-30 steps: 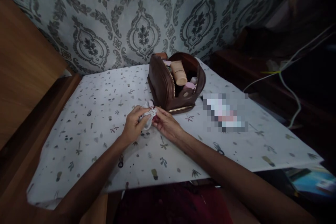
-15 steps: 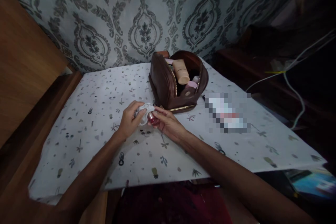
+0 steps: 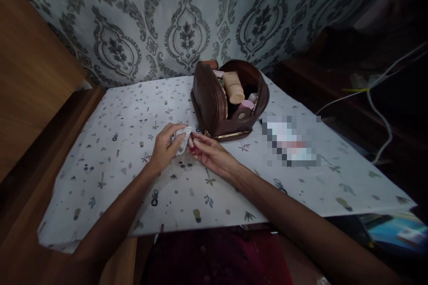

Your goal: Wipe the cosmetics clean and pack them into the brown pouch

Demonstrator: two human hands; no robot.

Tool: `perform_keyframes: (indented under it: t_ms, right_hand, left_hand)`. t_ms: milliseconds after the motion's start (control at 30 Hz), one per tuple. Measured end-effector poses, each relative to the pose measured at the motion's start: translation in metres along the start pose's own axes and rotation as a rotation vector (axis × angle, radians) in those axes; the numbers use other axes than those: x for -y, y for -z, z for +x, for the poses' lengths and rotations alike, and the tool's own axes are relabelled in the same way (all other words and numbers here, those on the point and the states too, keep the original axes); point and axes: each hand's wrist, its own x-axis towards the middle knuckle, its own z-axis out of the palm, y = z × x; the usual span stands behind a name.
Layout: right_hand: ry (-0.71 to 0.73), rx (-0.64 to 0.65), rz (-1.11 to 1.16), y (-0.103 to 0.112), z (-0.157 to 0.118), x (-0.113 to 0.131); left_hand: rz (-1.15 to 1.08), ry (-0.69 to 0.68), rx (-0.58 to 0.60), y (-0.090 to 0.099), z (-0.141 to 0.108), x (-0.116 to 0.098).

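My left hand (image 3: 166,142) is closed around a crumpled white cloth or tissue (image 3: 182,140). Close beside it, my right hand (image 3: 213,153) pinches a small red item with a shiny band (image 3: 192,147), perhaps a little bottle or tube; fingers cover part of it. Cloth and red item meet between the two hands, just above the table. Right behind my hands stands a brown makeup bag (image 3: 210,102), unzipped. A beige tube (image 3: 233,87) and a pink round-topped item (image 3: 246,104) show in its opening.
A patterned white cloth (image 3: 127,102) covers the table. On the right lies a blurred-out flat object (image 3: 289,140). White cables (image 3: 381,116) hang past the right edge. Wooden furniture (image 3: 36,67) borders the left side, and a patterned wall (image 3: 187,31) rises behind.
The white cloth is bunched more tightly in my left hand and pressed against the red item's end. My right hand has shifted only slightly. The view has tilted a little.
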Motion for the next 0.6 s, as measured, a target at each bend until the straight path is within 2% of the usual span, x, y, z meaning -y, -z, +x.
perform_keyframes:
  t_ms: [167, 300, 367, 533, 600]
  right_hand:
    - [0.052, -0.023, 0.028, 0.003, 0.001, 0.001]
    - [0.055, 0.020, 0.026, 0.003, 0.000, 0.001]
    - [0.043, 0.057, -0.005, 0.002, -0.002, 0.002]
    - [-0.035, 0.142, -0.085, -0.004, -0.008, 0.005]
    - [-0.042, 0.157, -0.093, -0.005, -0.009, 0.006]
  left_hand:
    - [-0.098, -0.002, 0.199, 0.004, 0.001, -0.006]
    - [-0.155, 0.045, 0.250, 0.009, 0.003, -0.009]
    - [-0.161, 0.059, 0.195, 0.010, 0.004, -0.008]
    - [-0.105, 0.141, -0.044, 0.007, 0.004, 0.002]
    - [-0.104, 0.160, -0.079, 0.005, 0.003, 0.005]
